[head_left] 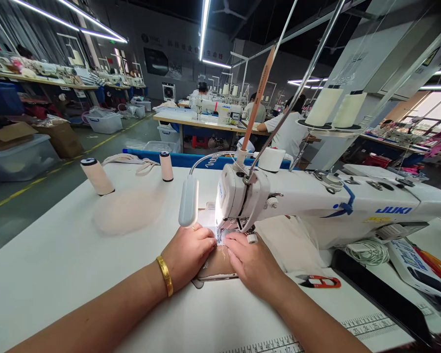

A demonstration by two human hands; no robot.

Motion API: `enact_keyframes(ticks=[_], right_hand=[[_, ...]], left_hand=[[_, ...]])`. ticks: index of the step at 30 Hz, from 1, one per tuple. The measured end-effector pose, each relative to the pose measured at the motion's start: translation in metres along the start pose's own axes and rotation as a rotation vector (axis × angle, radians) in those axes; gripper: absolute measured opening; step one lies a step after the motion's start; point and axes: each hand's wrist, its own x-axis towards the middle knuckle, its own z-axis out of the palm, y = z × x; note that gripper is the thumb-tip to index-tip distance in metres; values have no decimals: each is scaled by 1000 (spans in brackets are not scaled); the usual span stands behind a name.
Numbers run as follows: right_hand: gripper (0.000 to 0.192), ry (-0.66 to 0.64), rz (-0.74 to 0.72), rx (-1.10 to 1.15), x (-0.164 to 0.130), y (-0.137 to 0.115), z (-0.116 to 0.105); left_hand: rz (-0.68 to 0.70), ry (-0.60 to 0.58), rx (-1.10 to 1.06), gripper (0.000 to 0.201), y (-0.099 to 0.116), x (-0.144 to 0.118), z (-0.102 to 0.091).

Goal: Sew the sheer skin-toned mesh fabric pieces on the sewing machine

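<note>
Pressing a small beige fabric piece flat on the white table, the left hand and right hand rest either side, fingers together, tips at the needle of the Juki sewing machine. Feeding well likely means even pressure, fingertips kept clear.

Needle area under the sewing machine head: washed out by lamp glare. Fabric piece mostly covered by both hands. Both forearms cut off at near edge.
</note>
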Motion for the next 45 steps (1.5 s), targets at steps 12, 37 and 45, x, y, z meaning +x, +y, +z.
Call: enact_keyframes(ticks=[12, 37, 45], right_hand=[[32, 71, -24, 58, -1, -5, -5], [26, -10, -202, 447, -1, -39, 0], [29, 12, -63, 553, -4, -21, -12]], left_hand=[[-209, -159, 183, 26, 8, 2, -9], [-247, -243, 50, 6, 1, -9, -40], [-367, -196, -429, 15, 2, -4, -25]])
